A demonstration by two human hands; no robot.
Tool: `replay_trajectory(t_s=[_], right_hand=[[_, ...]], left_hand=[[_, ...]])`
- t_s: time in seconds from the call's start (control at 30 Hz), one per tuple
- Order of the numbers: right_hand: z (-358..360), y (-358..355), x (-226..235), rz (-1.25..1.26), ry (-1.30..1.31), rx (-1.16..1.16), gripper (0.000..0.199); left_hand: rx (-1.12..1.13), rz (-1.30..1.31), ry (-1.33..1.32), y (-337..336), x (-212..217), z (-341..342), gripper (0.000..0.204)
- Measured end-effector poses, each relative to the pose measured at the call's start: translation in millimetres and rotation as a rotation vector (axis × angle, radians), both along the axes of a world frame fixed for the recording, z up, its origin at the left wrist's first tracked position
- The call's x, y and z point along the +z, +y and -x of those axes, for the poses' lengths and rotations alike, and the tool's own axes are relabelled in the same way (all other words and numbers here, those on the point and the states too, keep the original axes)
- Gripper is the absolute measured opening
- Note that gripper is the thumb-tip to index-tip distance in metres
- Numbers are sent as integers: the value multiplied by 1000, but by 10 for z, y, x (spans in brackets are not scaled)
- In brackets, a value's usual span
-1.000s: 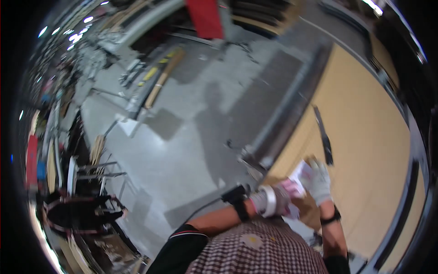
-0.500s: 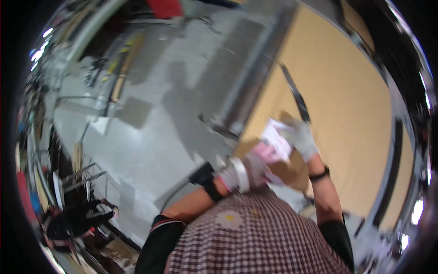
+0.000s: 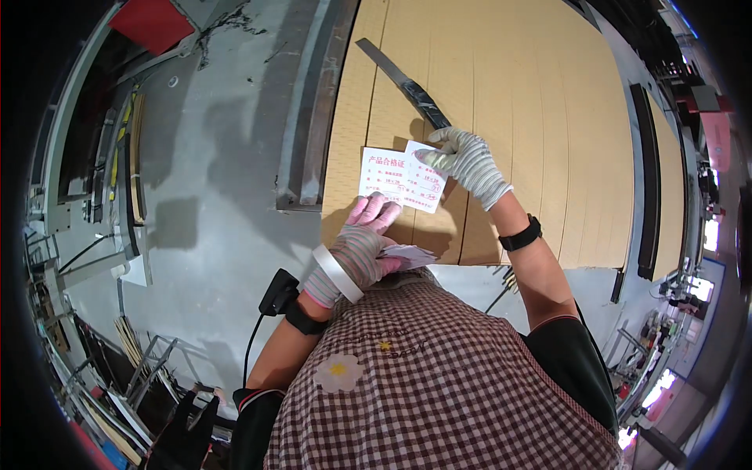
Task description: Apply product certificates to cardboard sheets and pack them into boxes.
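Observation:
A small stack of white paper slips (image 3: pixel 413 254) is held in my left hand (image 3: pixel 356 251), gloved in striped pink and grey, close to my apron. Its fingertips touch the lower edge of a white printed slip (image 3: pixel 377 174) on the brown cardboard (image 3: pixel 509 117). My right hand (image 3: pixel 470 166), in a striped grey-white glove, pinches the upper part of another printed slip (image 3: pixel 427 190), which overlaps the first one's right side. A long flat blade with a black-wrapped handle (image 3: pixel 419 100) lies over the cardboard, its handle end right beside my right fingers; whether they touch I cannot tell.
A dark metal rail (image 3: pixel 309 117) runs along the cardboard's left side, with grey floor (image 3: pixel 227 227) beyond. At right there is a long black strip (image 3: pixel 646 184). A red panel (image 3: pixel 151 25) is at the upper left, and racks with strips stand at lower left.
My view has turned and steadied, so the cardboard appears further left and more upright. The slips now show side by side, overlapping, with my right fingers on the right one.

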State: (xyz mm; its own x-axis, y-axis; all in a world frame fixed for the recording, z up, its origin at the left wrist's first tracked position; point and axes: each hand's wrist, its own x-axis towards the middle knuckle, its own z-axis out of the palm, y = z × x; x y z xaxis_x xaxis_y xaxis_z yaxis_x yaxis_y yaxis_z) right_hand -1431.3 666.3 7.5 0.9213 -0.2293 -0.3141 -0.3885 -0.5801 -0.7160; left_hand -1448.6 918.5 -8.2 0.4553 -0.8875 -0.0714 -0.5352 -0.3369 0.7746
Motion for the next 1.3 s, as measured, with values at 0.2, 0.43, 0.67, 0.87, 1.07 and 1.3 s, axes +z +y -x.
replay_trajectory(t_s=[0.2,0.43,0.67,0.87,1.07,1.3], right_hand=[[112,-213,162,358,109,41,49],[-474,-66,101,707,-348,220,43],[-777,168,129,-249,-23,-52,45],[-1447,1284,269,99,-223,260,44],[-2039,1833,-780,1079,115,990,28],[-1450,1608,-221,330,-305,621,38]], left_hand=[[43,-31,100,-44,167,-33,44],[25,166,353,184,159,19,42],[334,698,847,875,259,230,52],[1001,1172,1360,1194,146,360,65],[1096,1280,1368,1363,19,210,56],[1055,1277,1414,1169,-10,-17,48]])
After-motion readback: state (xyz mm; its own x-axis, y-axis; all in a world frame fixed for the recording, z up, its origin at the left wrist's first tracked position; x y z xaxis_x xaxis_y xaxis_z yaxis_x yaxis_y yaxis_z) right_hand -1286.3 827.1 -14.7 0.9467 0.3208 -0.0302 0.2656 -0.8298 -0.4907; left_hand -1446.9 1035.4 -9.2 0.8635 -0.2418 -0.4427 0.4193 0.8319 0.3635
